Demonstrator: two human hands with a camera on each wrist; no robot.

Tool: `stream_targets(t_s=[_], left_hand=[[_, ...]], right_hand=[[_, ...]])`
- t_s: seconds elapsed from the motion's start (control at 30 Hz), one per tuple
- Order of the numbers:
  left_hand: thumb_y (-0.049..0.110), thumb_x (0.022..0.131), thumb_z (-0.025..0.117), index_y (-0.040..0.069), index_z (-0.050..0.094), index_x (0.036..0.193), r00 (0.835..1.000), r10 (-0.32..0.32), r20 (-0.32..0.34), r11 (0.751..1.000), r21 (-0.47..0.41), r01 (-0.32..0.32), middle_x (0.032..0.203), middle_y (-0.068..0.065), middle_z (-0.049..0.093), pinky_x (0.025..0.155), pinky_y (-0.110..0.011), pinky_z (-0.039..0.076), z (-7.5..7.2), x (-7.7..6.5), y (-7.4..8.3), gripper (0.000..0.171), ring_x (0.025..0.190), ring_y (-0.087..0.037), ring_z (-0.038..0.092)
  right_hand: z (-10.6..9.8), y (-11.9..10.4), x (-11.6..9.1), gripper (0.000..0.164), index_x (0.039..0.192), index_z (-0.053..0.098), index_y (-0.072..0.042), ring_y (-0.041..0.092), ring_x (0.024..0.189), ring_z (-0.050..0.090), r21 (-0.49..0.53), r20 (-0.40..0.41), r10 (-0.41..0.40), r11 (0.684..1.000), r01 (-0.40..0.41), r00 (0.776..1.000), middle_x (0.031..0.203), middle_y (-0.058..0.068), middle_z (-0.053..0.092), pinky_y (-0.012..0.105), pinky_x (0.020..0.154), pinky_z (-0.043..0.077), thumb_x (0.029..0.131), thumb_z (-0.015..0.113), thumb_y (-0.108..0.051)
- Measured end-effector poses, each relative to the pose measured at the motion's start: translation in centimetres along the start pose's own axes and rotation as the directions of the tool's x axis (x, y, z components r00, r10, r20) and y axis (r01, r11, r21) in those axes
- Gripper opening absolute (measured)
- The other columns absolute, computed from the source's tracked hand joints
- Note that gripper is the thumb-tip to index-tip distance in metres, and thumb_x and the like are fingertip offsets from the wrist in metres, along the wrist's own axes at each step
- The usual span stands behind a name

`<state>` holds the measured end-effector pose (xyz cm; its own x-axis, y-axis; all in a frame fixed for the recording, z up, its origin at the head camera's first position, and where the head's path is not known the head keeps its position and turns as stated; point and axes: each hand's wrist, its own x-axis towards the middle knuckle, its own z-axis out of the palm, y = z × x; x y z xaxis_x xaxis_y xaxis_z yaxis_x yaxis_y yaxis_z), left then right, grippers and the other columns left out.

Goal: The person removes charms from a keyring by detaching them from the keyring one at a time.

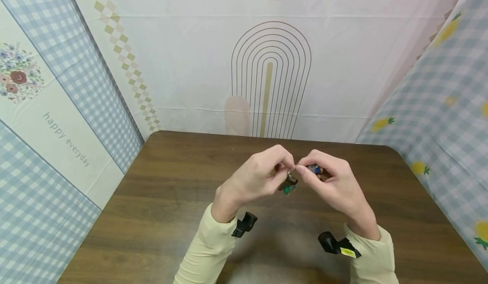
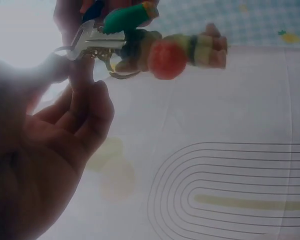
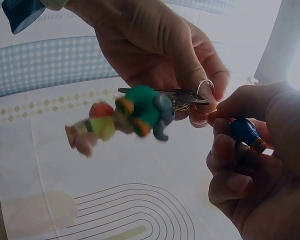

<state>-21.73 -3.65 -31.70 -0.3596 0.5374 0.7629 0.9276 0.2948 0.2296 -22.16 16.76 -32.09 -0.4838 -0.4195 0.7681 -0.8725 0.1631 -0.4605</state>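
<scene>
Fingertips of my left hand (image 1: 255, 174) pinch a thin metal key ring (image 3: 206, 82). A silver key (image 2: 107, 41) hangs from it, along with a toy figurine keychain (image 3: 142, 107) in green, red and yellow, its gold-coloured chain showing in the left wrist view. My right hand (image 1: 335, 182) holds a small blue figurine (image 3: 244, 131) in its curled fingers, mostly hidden by them. Its thumb and index fingertip meet right beside the key ring. Both hands are raised above the table, with their fingertips nearly together.
Beneath the hands lies a brown wood-grain table (image 1: 171, 182). A white patterned cloth (image 1: 183, 64) hangs behind it, and blue checked cloths flank the left and right sides. A black wrist camera (image 1: 245, 224) is strapped by the left sleeve, another camera (image 1: 331, 242) by the right.
</scene>
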Motion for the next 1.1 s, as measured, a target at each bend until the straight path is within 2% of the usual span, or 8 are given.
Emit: stream_targets(t_s=[0.27,0.43,0.6,0.87,1.1], left_hand=[[-0.004,0.090,0.057,0.004,0.056,0.095,0.998,-0.057,0.014,0.998,-0.029,0.057,0.089,-0.004,0.061,0.071,-0.008,0.046,-0.1,0.0,0.1,0.010,0.076,-0.006,0.056],[-0.002,0.091,0.060,0.004,0.057,0.096,0.998,-0.060,0.010,0.995,-0.073,0.061,0.090,-0.005,0.063,0.071,-0.006,0.047,-0.2,0.0,0.0,0.008,0.076,-0.005,0.058],[0.001,0.091,0.064,0.004,0.059,0.096,0.999,-0.051,-0.001,0.995,-0.081,0.051,0.091,-0.004,0.063,0.073,-0.007,0.048,-0.2,0.0,0.0,0.008,0.078,-0.005,0.059],[0.001,0.091,0.065,0.004,0.060,0.094,1.000,-0.024,-0.005,0.995,-0.101,0.023,0.088,-0.004,0.063,0.072,-0.007,0.048,-0.1,-0.1,-0.1,0.006,0.076,-0.004,0.059],[-0.001,0.090,0.061,0.005,0.061,0.092,0.998,-0.064,-0.017,0.994,-0.091,0.062,0.087,-0.003,0.064,0.070,-0.007,0.047,0.0,-0.1,-0.2,0.007,0.073,-0.003,0.057]], right_hand=[[0.4,-0.6,0.3,0.008,0.083,0.067,-0.004,0.002,0.065,0.045,0.011,-0.037,-0.037,0.999,0.037,0.999,0.075,-0.002,0.057,0.018,0.055,0.036,0.091,0.068,-0.007],[0.4,-1.4,0.5,0.010,0.083,0.067,-0.003,0.001,0.065,0.045,-0.010,-0.056,-0.048,0.999,0.048,0.997,0.075,-0.001,0.057,0.018,0.055,0.035,0.092,0.067,-0.009],[0.4,-2.3,0.9,0.011,0.082,0.066,-0.002,0.002,0.065,0.045,-0.019,-0.067,-0.083,0.996,0.082,0.994,0.074,0.001,0.057,0.017,0.055,0.035,0.092,0.066,-0.007],[0.3,-2.4,0.6,0.018,0.083,0.067,-0.002,0.000,0.066,0.044,-0.056,-0.075,-0.130,0.990,0.126,0.989,0.075,0.001,0.059,0.015,0.055,0.034,0.095,0.065,-0.016],[0.4,-2.6,0.6,0.019,0.084,0.067,-0.002,0.000,0.064,0.043,-0.047,-0.056,-0.124,0.991,0.122,0.991,0.076,0.000,0.059,0.019,0.052,0.034,0.095,0.065,-0.017]])
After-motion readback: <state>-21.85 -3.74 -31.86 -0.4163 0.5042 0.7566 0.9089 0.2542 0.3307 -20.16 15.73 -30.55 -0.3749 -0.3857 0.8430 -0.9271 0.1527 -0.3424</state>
